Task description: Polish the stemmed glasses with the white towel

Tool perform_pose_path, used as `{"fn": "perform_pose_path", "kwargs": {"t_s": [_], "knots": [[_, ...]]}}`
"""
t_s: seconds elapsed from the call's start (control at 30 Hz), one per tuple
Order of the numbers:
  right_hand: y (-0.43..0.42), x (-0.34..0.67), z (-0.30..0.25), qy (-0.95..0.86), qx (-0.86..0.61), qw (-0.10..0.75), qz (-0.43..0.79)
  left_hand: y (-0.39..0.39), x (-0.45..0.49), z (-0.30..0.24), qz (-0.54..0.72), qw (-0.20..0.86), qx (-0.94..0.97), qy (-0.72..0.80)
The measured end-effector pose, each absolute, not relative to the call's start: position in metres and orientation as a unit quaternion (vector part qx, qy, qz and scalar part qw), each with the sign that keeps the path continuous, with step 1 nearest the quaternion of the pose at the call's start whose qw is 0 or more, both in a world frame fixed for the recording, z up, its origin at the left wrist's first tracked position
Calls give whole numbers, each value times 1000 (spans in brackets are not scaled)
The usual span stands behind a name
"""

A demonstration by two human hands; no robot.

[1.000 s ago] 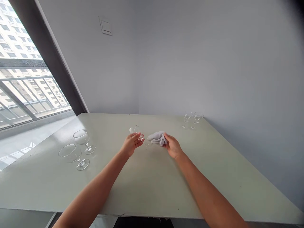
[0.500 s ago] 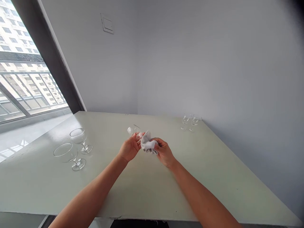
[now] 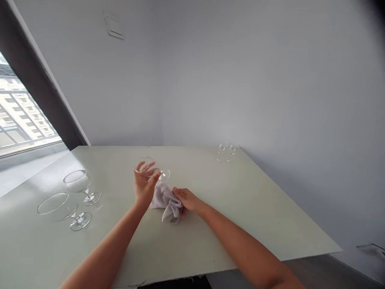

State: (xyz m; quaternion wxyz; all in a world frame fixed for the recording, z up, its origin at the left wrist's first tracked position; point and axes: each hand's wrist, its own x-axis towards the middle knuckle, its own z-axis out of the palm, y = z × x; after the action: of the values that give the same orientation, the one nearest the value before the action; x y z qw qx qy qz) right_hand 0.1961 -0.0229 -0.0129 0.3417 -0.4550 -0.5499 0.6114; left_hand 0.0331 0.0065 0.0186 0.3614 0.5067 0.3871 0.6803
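Observation:
My left hand (image 3: 146, 182) is closed around the bowl of a clear stemmed glass (image 3: 146, 170), which lies tilted in it with its foot toward the right. In my right hand (image 3: 188, 200) is a bunched pale grey cloth (image 3: 166, 202), gripped at its right side and hanging in loose folds just above the table. The cloth's upper part is close below the glass's stem; whether they touch I cannot tell. Some fingers of my right hand are hidden under the cloth.
Two large stemmed glasses stand on the left, one nearer (image 3: 60, 208) and one farther (image 3: 78, 184). Two more stemmed glasses (image 3: 228, 150) stand at the table's far right corner. The pale table (image 3: 240, 216) meets grey walls, with a window (image 3: 24, 116) at left.
The glass has turned so that its foot points right, and the cloth has come down away from it and opened into hanging folds. My view has swung to the right.

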Motion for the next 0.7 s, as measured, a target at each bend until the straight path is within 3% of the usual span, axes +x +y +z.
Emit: {"fn": "perform_pose_path", "kwargs": {"t_s": [0.1, 0.2, 0.43, 0.6, 0.7], "knots": [[-21, 206, -4, -681, -521, 417, 300, 5, 31, 23, 674, 296, 504, 452], [-19, 207, 9, -718, -501, 460, 151, -8, 40, 25, 624, 228, 548, 508], [-9, 193, 9, -782, -461, 392, 153, -28, 67, 12, 558, 168, 670, 460], [20, 252, -16, -611, -560, 519, 210, -21, 77, -20, 395, 155, 733, 533], [38, 318, -27, -515, -629, 556, 170, -19, 82, -38, 318, 182, 756, 542]]}}
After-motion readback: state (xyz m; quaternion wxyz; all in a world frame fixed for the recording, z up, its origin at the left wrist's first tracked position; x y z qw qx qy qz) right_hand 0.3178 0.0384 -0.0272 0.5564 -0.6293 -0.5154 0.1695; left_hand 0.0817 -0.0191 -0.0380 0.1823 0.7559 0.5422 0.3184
